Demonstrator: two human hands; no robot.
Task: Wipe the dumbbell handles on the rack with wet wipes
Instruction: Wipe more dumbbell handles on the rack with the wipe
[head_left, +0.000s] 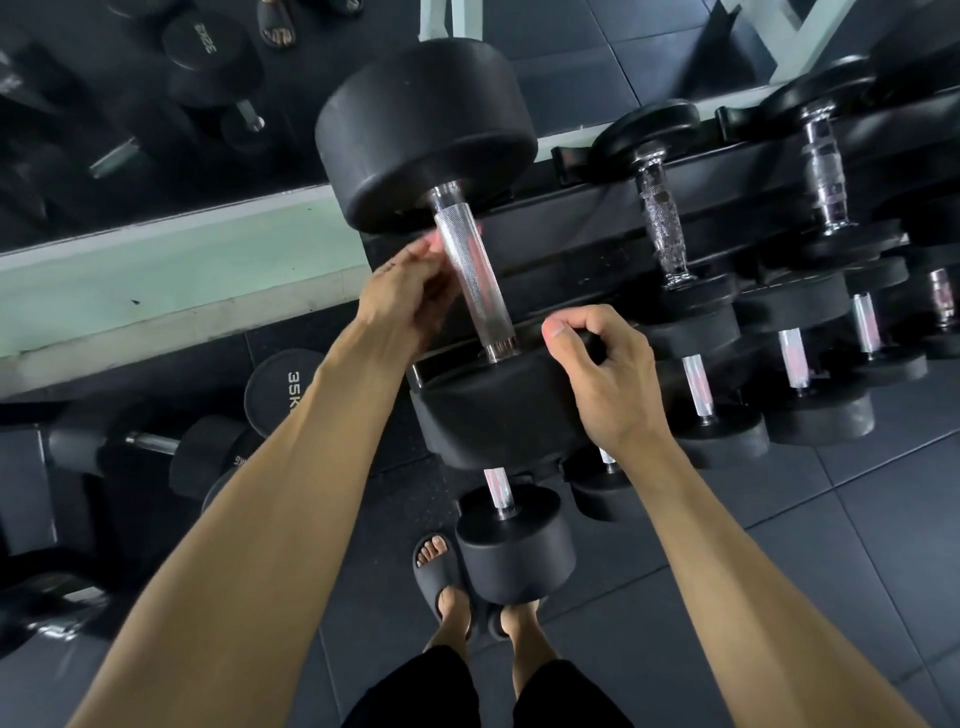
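Centre frame, the big dumbbell (457, 249) sits on the top tier of the rack (597, 218), its knurled steel handle (470, 280) running from the large far head near the top of the frame down to the near head just below centre. The left hand (410, 296) is right up against the left side of that handle, fingers curled inward and bunched. It looks like a pinch on something small, but no wet wipe is plainly visible from here, so I cannot tell what, if anything, is between those fingers. A faint pinkish smear shows at the fingertips; it is too blurred to call.

Over to the right hand (602, 374): it is clamped on the rim of the near head, thumb on top, fingers curling over the edge. My read is that it is steadying the weight so the handle does not roll while the other hand works along the bar.

To the right of the frame, smaller dumbbells (670, 218) line the same rack, handles bare and pointing the same way, with more on the lower tier (696, 384). Those look still to be done, so the job seems early.

Lower left, a loose 35 kg dumbbell (280, 395) lies on the floor, and sandalled feet (441, 587) stand close under the rack, just beside a low-hanging dumbbell head.
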